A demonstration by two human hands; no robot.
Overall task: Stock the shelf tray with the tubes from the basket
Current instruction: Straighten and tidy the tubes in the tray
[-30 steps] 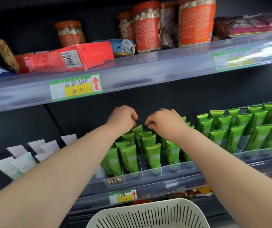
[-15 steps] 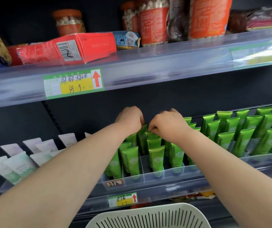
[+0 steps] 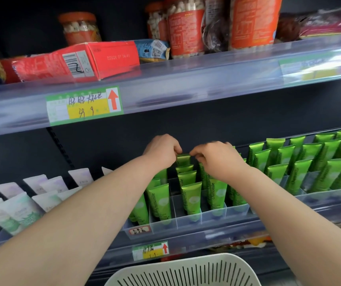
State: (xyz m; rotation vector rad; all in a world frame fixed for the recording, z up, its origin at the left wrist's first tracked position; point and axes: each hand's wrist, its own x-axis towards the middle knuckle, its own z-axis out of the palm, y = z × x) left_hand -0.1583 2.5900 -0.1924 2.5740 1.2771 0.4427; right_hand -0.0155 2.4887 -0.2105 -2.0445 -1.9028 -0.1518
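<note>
A clear divided shelf tray (image 3: pixel 188 220) on the lower shelf holds several upright green tubes (image 3: pixel 191 198) in rows. My left hand (image 3: pixel 161 150) and my right hand (image 3: pixel 215 155) reach over the back of the tray, fingers curled. Both pinch the flat top end of one green tube (image 3: pixel 183 157) standing in the back row. The rim of a white slotted basket (image 3: pixel 183 269) shows at the bottom; its inside is out of sight.
More green tubes (image 3: pixel 309 159) fill a tray to the right, and pale tubes (image 3: pixel 27 203) stand to the left. The upper shelf edge (image 3: pixel 165 87) with a price tag hangs close above my hands, carrying a red box (image 3: pixel 78 60) and jars (image 3: pixel 186 25).
Both hands have drawn closer together over the tray's back row and now pinch one tube's top. The view has shifted slightly upward and left.
</note>
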